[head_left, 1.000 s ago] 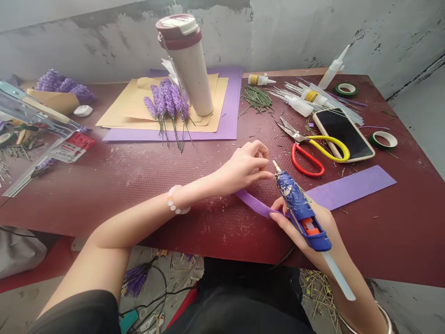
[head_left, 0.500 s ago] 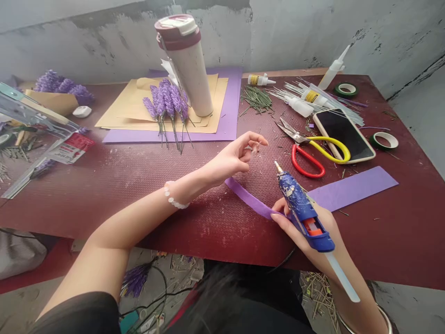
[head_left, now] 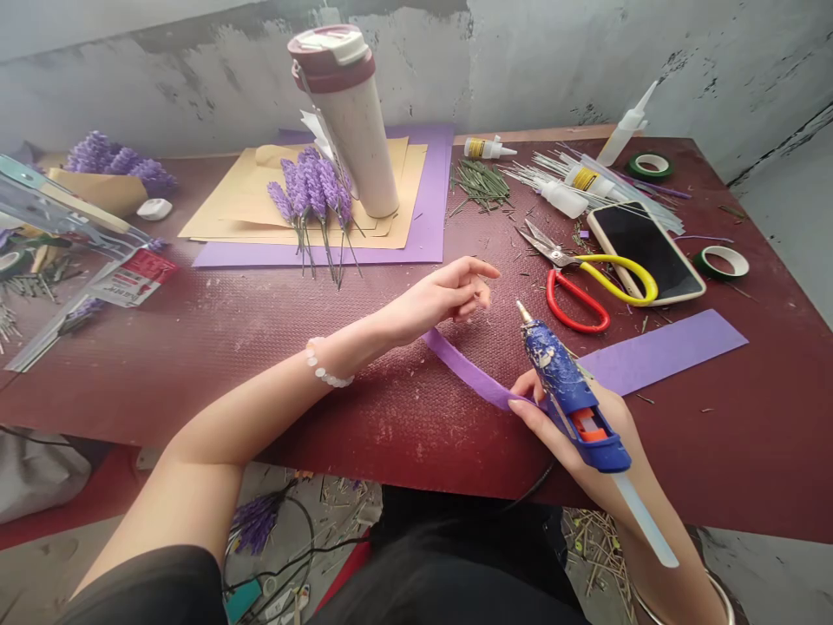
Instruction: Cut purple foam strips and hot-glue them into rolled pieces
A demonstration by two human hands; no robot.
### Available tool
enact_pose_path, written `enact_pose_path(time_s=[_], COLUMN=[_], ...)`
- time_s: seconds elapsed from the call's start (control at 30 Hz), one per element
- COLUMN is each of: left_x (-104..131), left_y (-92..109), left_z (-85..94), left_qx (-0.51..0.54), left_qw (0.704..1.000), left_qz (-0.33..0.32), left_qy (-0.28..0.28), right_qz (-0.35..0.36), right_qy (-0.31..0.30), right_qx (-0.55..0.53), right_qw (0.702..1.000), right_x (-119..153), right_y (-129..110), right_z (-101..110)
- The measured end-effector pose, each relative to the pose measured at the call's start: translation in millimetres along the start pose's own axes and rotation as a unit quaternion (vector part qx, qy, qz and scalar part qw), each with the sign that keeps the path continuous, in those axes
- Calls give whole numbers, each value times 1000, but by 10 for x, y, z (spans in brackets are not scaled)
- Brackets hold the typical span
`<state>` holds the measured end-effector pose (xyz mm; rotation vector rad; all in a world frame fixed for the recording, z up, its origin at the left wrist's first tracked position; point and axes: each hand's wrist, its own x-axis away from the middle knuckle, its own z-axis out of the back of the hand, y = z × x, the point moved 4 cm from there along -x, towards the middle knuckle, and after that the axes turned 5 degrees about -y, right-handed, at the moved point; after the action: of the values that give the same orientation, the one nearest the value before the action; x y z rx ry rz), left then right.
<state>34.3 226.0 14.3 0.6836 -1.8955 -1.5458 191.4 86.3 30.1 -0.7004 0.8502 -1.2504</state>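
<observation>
My left hand [head_left: 449, 295] hovers over the table, its fingers loosely bent and apart, with nothing visible in them. Just below it lies the free end of a narrow purple strip [head_left: 465, 369]. The strip's other end is pinched between the thumb and fingers of my right hand [head_left: 573, 434]. That same hand also holds a blue hot glue gun [head_left: 563, 373], nozzle pointing up and away, a pale glue stick jutting from its rear. The trigger fingers are mostly hidden behind the gun. A wider purple paper strip [head_left: 670, 351] lies flat beyond my right hand.
Red-and-yellow scissors [head_left: 579, 278] lie near a phone [head_left: 651, 256]. Behind are cut green stems [head_left: 482, 184], glue bottles [head_left: 623, 130] and green tape rolls [head_left: 720, 262]. A tall tumbler [head_left: 361, 130] and lavender sprigs [head_left: 312, 191] rest on brown paper [head_left: 227, 195].
My left hand's thumb and fingers have shifted from a rounded, near-pinch shape to a looser, lower bend. My right hand, glue gun and strip stay almost the same.
</observation>
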Motion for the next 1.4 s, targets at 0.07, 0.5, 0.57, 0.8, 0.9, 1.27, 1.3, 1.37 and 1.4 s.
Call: enact_pose_path(time_s=[0.07,0.5,0.57,0.8,0.9,1.27,1.3,1.37,1.4], left_x=[-9,347,405,434,443,456,459,470,477], left_y=[-30,289,282,182,179,82,73,61,57], left_z=[8,-321,-417,-391,-364,-212,-182,-123,-97], left_qx=[-17,-339,-403,-482,-562,-685,-686,-679,-672], left_qw=[999,929,900,852,802,724,724,732,738], left_qz=[15,-84,-75,-96,-122,-62,-52,-38,-34], left_qy=[-24,-123,-151,-178,-159,-50,-49,-52,-55], right_qz=[-4,-8,2,-8,-32,-78,-81,-78,-74], right_qy=[-1,20,34,87,139,-14,-8,11,18], right_qx=[3,-12,-5,1,17,-5,2,10,10], right_qw=[1000,1000,999,996,990,997,997,997,997], right_x=[0,-8,-3,54,104,205,174,113,91], right_y=[-2,0,0,-26,-56,-21,-34,-59,-65], right_z=[-7,-10,-23,62,252,175,154,135,130])
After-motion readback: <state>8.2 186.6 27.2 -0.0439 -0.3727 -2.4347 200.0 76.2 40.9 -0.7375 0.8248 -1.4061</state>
